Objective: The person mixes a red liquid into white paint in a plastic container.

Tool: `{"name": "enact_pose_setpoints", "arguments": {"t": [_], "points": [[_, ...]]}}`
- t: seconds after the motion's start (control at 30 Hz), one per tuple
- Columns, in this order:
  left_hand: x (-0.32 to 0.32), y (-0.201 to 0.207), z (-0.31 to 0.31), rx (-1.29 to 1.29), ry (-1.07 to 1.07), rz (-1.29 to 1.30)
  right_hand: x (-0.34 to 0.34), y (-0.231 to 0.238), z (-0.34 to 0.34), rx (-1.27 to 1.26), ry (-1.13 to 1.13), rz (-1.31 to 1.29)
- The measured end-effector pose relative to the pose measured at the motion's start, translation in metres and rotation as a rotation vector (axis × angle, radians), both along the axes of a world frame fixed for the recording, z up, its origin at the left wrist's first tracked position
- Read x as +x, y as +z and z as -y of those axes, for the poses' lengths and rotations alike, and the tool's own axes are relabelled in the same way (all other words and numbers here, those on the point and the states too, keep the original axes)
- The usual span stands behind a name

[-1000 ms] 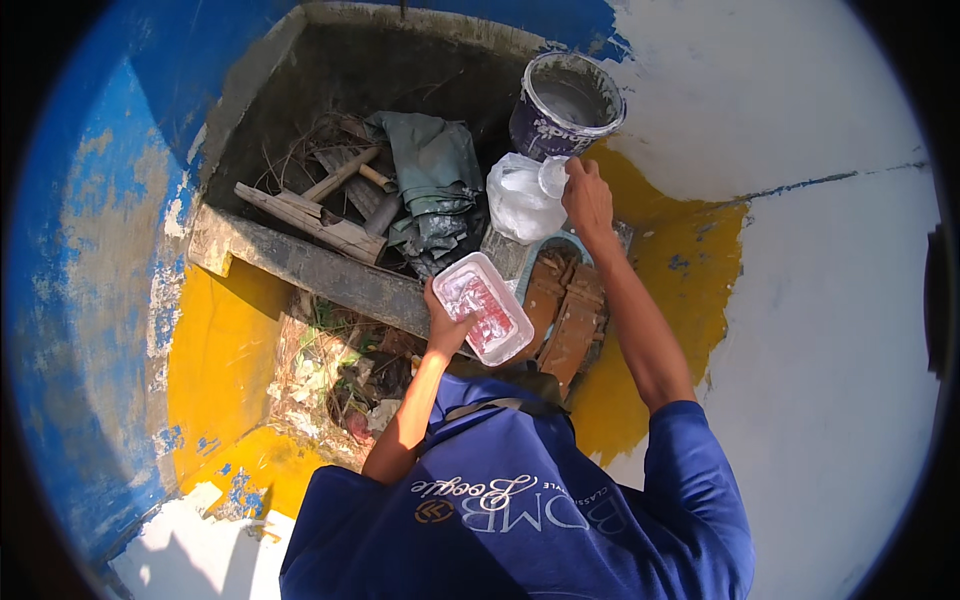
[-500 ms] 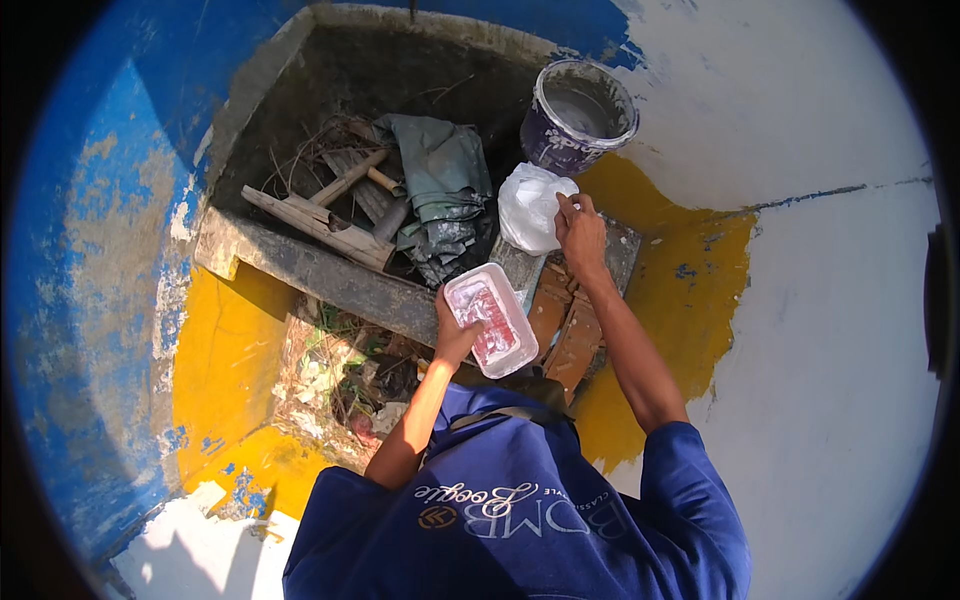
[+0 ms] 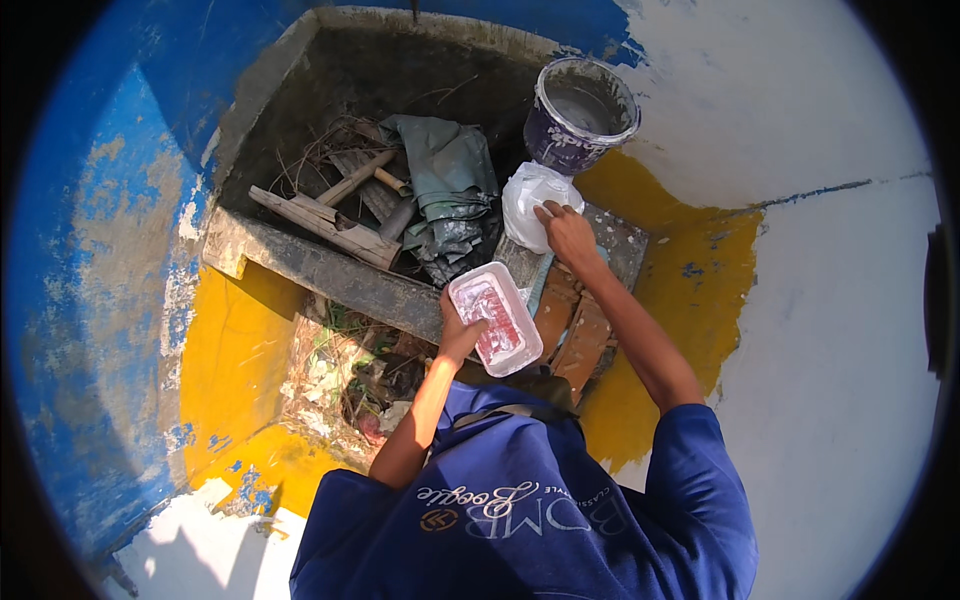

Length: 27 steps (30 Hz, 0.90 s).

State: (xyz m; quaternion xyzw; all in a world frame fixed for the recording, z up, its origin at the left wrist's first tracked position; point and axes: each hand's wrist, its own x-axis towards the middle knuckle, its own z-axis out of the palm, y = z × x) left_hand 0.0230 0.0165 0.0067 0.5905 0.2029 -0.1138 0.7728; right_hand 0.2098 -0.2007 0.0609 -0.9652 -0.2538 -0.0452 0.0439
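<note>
My left hand (image 3: pixel 457 334) grips a small rectangular plastic tub (image 3: pixel 513 309), its thumb over the near side. White residue coats the tub's inside, with a red patch showing at the bottom. Further right and forward, my right hand (image 3: pixel 572 240) has its fingers bent and pressed together on a white plastic bag (image 3: pixel 522 212). Its fingertips lie over the bag's right part; what they pinch there is hard to see. The bag sits on a grey ledge (image 3: pixel 622 243), just in front of a dark purple bucket (image 3: pixel 552 142) with whitish smears and grey contents.
A concrete trough (image 3: pixel 330 278) holds a folded green sheet (image 3: pixel 440 165), a hammer-like wooden-handled tool (image 3: pixel 352 178), broken wood (image 3: pixel 325 228) and twigs. Orange-brown tiles (image 3: pixel 583 345) lie below the bag. Blue, yellow and white painted walls (image 3: pixel 820 300) curve around me.
My right hand has shifted left and slightly down, from the bag's right edge further over the bag. The left hand still holds the tub, nearly in place. The view has shifted a little.
</note>
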Motion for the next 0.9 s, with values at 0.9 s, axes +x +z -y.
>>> {"name": "enact_pose_setpoints", "arguments": {"t": [0.9], "points": [[0.007, 0.01, 0.0, -0.021, 0.011, 0.019, 0.05, 0.026, 0.029, 0.754, -0.361, -0.903]]}}
